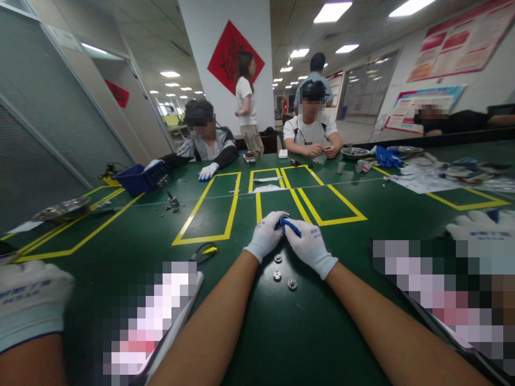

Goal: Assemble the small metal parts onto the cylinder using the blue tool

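Note:
My left hand (266, 234), in a white glove, has its fingers closed at the middle of the green table (241, 321). Beside it, touching at the fingertips, is my right hand (308, 242), also gloved and closed, with blue fingertips showing. Between the two hands a small dark round part (283, 219) shows in part; which hand grips it is hard to tell. Just below them on the table lie small metal parts: one disc (278, 258), another (277, 275) nearer me, and a third (292, 284) to the right.
Other people's gloved hands rest at the left edge (32, 300) and right edge (483, 230). Two pixelated screens flank my forearms. A blue basket (140, 179) stands far left, near small metal parts. Yellow tape (201, 239) marks the table. Two people sit opposite; papers (422, 177) lie right.

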A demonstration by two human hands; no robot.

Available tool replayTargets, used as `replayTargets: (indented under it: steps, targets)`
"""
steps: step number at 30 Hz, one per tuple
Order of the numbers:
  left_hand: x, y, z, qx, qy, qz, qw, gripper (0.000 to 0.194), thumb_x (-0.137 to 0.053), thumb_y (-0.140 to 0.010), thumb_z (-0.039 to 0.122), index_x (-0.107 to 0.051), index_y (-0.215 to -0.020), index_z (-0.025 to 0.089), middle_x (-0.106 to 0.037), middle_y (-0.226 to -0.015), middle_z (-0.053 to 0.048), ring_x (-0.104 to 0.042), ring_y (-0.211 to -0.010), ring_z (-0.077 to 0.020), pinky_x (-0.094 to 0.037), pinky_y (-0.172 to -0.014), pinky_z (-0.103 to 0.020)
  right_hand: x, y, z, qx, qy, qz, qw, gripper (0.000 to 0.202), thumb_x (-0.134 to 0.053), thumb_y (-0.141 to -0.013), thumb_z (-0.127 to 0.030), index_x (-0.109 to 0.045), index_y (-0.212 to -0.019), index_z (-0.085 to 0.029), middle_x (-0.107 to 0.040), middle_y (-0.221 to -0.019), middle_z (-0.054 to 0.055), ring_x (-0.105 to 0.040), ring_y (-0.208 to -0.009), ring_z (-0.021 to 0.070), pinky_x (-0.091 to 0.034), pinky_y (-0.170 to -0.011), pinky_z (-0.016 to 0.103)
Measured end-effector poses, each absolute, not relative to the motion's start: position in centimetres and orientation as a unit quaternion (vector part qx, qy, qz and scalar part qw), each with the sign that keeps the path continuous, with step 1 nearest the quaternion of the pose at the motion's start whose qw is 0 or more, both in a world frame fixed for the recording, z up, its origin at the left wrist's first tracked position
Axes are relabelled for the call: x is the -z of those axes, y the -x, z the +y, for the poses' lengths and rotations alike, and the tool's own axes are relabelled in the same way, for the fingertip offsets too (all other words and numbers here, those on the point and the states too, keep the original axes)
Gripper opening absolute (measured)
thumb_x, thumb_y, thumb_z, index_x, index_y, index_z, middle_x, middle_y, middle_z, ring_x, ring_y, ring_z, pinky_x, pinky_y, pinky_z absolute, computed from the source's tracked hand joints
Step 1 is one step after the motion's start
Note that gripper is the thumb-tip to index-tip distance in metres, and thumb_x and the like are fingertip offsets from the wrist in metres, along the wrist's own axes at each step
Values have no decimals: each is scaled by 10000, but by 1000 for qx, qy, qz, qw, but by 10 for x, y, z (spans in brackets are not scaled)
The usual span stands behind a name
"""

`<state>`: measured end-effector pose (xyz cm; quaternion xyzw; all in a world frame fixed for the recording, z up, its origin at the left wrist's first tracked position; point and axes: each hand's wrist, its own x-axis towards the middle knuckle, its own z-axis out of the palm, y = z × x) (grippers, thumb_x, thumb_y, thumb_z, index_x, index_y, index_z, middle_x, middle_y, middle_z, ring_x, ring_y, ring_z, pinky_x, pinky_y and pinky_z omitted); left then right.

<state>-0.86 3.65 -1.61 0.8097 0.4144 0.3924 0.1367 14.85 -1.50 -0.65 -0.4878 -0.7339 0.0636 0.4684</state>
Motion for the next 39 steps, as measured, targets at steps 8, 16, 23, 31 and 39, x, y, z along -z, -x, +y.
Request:
replayTargets:
  steps: [8, 16, 23, 31, 39]
  targets:
    - [12, 8, 34, -391, -806, 423, 134, 347, -613, -857, 141, -661, -1193, 213, -688, -1189, -68, -641, -1129, -218, -517, -1046, -377, 10, -148, -14, -59, 506, -730, 455, 265, -534, -972, -283, -752, -1100, -203, -780, -1016, 78, -722, -924, 216, -532, -876, 316]
    - [11, 8, 33, -390, -801, 436, 127, 345, -613, -860, 149, -670, -1191, 227, -684, -1188, -59, -647, -1115, -213, -521, -1042, -367, 8, -148, -14, -65, 497, -734, 458, 250, -539, -972, -282, -754, -1074, -207, -776, -1047, 73, -718, -949, 207, -523, -911, 306]
    - [14, 8, 35, -390, -795, 446, 132, 355, -628, -871, 178, -659, -1220, 229, -702, -1219, -62, -652, -1128, -220, -524, -1047, -380, 5, -148, -17, -48, 519, -721, 457, 268, -519, -981, -277, -745, -1108, -210, -772, -1073, 79, -715, -979, 216, -523, -940, 320]
    - [8, 7, 31, -386, -800, 443, 121, 336, -618, -859, 154, -681, -1181, 224, -680, -1167, -63, -649, -1086, -210, -535, -1017, -367, 6, -147, -16, -48, 510, -748, 423, 254, -516, -988, -276, -747, -1067, -205, -772, -992, 73, -712, -923, 206, -517, -884, 296]
    - [8, 7, 32, -394, -791, 452, 121, 337, -617, -861, 157, -671, -1187, 227, -684, -1164, -60, -648, -1099, -213, -525, -1041, -377, 3, -146, -19, -17, 523, -739, 423, 263, -508, -989, -269, -740, -1096, -206, -771, -1043, 84, -711, -953, 216, -509, -900, 305]
